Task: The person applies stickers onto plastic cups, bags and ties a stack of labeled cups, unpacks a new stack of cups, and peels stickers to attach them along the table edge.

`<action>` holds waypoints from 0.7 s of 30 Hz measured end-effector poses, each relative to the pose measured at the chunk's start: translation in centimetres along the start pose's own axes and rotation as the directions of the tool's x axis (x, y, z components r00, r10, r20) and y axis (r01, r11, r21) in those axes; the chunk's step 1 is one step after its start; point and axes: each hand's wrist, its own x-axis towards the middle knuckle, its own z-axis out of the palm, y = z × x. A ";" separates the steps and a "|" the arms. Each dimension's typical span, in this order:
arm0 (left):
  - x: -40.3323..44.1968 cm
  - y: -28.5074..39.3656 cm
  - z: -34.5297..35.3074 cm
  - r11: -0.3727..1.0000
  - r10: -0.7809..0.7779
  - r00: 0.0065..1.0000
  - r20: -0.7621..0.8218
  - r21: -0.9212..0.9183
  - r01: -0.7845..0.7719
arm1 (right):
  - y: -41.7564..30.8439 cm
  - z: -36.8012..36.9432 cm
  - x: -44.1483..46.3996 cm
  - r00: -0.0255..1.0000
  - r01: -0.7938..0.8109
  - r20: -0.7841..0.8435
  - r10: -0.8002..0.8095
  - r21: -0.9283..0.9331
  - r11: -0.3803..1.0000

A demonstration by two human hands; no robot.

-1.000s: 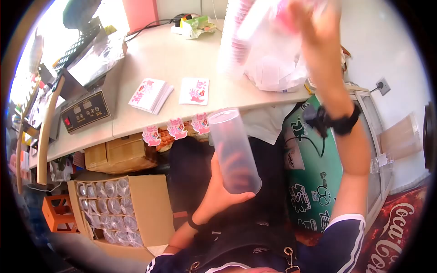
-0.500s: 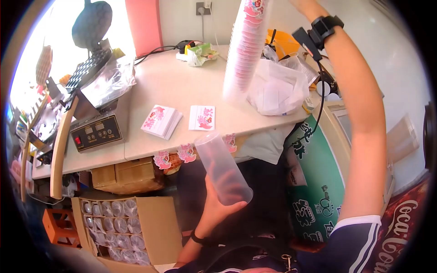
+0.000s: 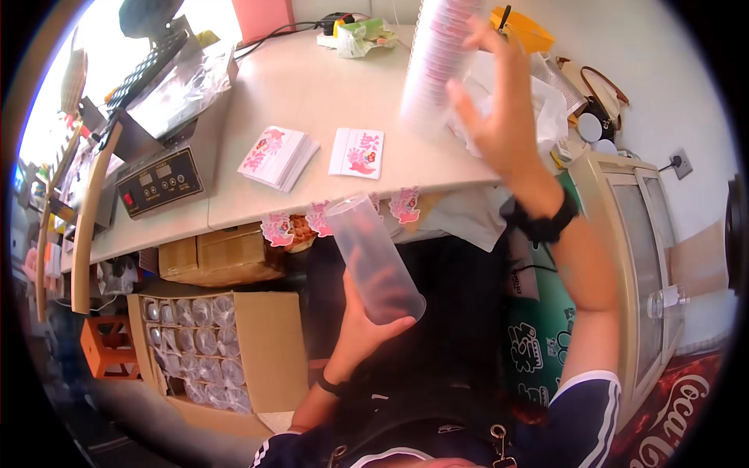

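Observation:
My left hand point(image 3: 365, 321) is wrapped round a frosted plastic cup point(image 3: 376, 261), which leans up and to the left in front of the table edge. Fingers show through its wall. My right hand point(image 3: 503, 117) is raised with fingers apart beside a tall stack of nested cups point(image 3: 437, 66) standing on the table; whether a fingertip touches the stack I cannot tell. Pink cartoon stickers point(image 3: 404, 205) hang along the table's front edge, one partly behind the held cup. A thick pile of printed cards point(image 3: 277, 157) and a thinner set of cards point(image 3: 356, 154) lie on the tabletop.
At the left stands a waffle maker point(image 3: 161, 183) with wooden handles jutting forward. Below the table is an open carton point(image 3: 269, 351) of wrapped cups. A white plastic bag point(image 3: 546, 97) lies behind my right hand, and a glass-fronted cabinet point(image 3: 624, 203) stands to the right.
My right hand has come down from the upper edge of the view to beside the cup stack. My left hand keeps hold of the cup. The whole view has shifted.

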 end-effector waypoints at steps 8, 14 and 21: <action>-0.3 0.8 -0.7 0.999 -0.034 0.995 -0.097 0.033 0.038 | -3.5 4.9 -13.5 0.971 0.054 0.237 -0.036 -0.070 0.996; -0.1 0.5 -0.5 0.997 -0.014 0.995 -0.096 0.074 0.021 | -3.9 5.5 -14.4 0.975 0.115 0.204 -0.084 -0.146 0.983; 0.3 0.6 -1.0 0.998 -0.047 0.989 -0.144 0.033 0.052 | -5.2 4.4 -16.0 0.984 0.135 0.133 -0.117 -0.138 0.981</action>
